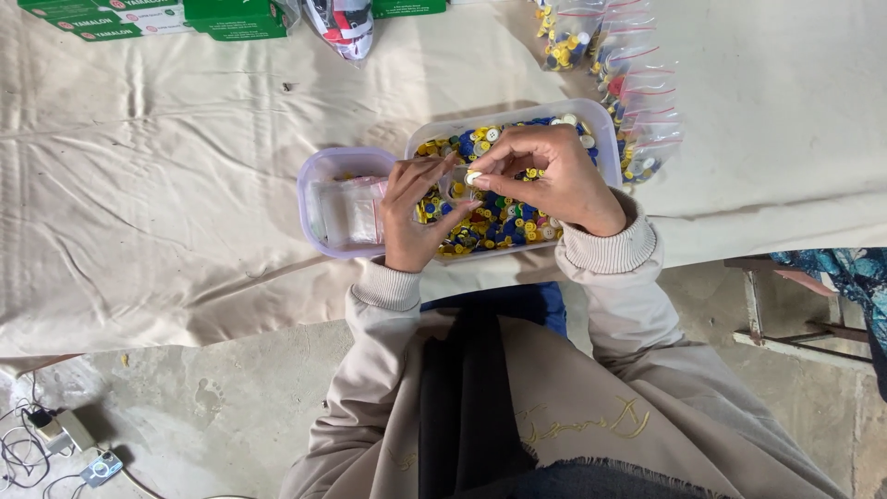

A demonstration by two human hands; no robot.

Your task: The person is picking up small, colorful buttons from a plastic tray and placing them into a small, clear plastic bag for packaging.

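— Button [473, 176], white: where is it?
— You pinch it in your right hand [545, 180], touching the small clear bag [450, 185] your left hand [416, 214] grips, above the tub of buttons [605, 129].

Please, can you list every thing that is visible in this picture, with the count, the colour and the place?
button tub: one, clear, table centre, full of yellow, blue and white buttons
bag tub: one, lilac, touching the button tub's left side, holds clear empty bags
filled bags: several, clear with buttons, right of the tubs
green boxes: several, top left
cloth: one, cream, covers the table
charger: one, white, floor bottom left
white button: one, in the right hand's grip
left hand: holds a small clear bag
right hand: over the button tub
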